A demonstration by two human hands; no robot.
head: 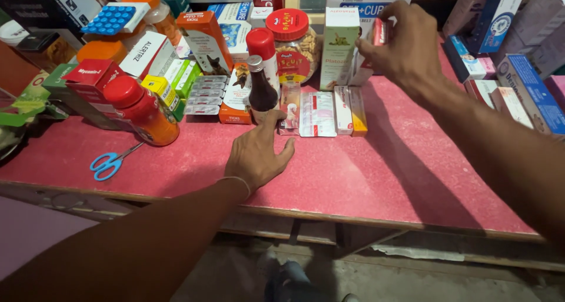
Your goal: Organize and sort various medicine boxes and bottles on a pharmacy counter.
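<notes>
— What has the right hand [403, 46] got hold of up there at the back?

— A small box [377, 32], red and white as far as I can see. The fingers wrap around it, so only a narrow strip of it shows beside the knuckles. It sits at the rear of the pink counter [412, 178], just to the right of a tall green-and-white carton [340, 46].

— And the left hand [258, 155]?

— It rests flat on the counter, fingers loosely spread, holding nothing. The thumb tip points up to the foot of a dark brown syrup bottle [261, 90] with a metal cap, and I cannot tell whether it touches.

— What lies around that hand?

— Just above it, a row of flat packs: a small pink sachet [290, 109], a white blister strip [317, 115], then a narrow white box and an orange one [357, 110] lying side by side. To the left is a stack of silver blister strips [205, 94].

— Anything crowding the box at the back?

— Plenty. A clear jar with a red lid [292, 43] stands left of the green carton, with a red-capped white bottle [264, 55] in front of it. Blue and white cartons [518, 84] are piled along the right edge, close to the forearm.

— And the far left?

— An orange bottle with a red cap [141, 110] lies tilted, and blue-handled scissors [109, 163] lie on the counter below it, well apart from both hands.
</notes>
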